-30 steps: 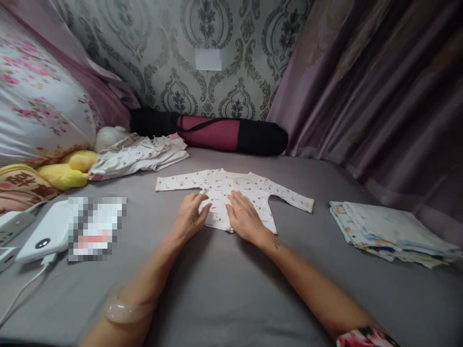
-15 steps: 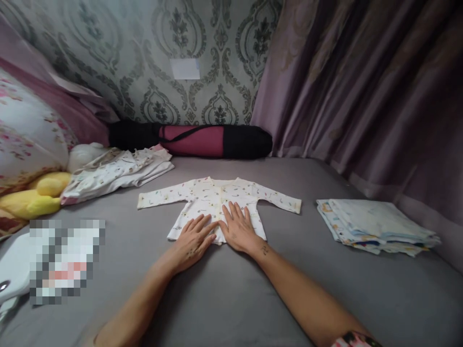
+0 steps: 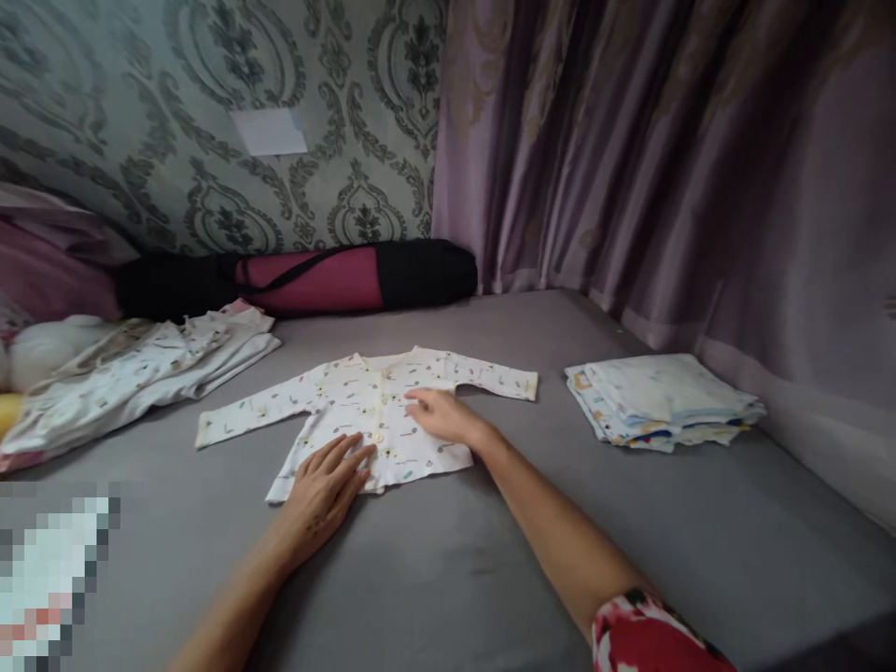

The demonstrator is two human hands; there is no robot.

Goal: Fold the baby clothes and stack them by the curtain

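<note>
A small white baby shirt (image 3: pixel 350 401) with a tiny scattered print and a buttoned front lies spread out, both sleeves stretched to the sides. My left hand (image 3: pixel 326 490) rests flat on its lower left part near the hem, fingers extended. Over the right half of the shirt, close to the button strip, is my right hand (image 3: pixel 444 417). Its fingers are loosely bent and apart, holding nothing that I can see. Whether the right fingertips touch the cloth is hard to make out.
A folded stack of cloths (image 3: pixel 665 401) sits to the right on the grey sheet (image 3: pixel 448 579). Loose baby clothes (image 3: pixel 161 364) lie at the left. A black and maroon long bag (image 3: pixel 308 280) runs along the wall, beside a purple curtain (image 3: pixel 560 140).
My right hand has lifted from lying flat near the hem and moved up the shirt, its fingers now bent. My left hand stays flat on the lower left. The view has turned right.
</note>
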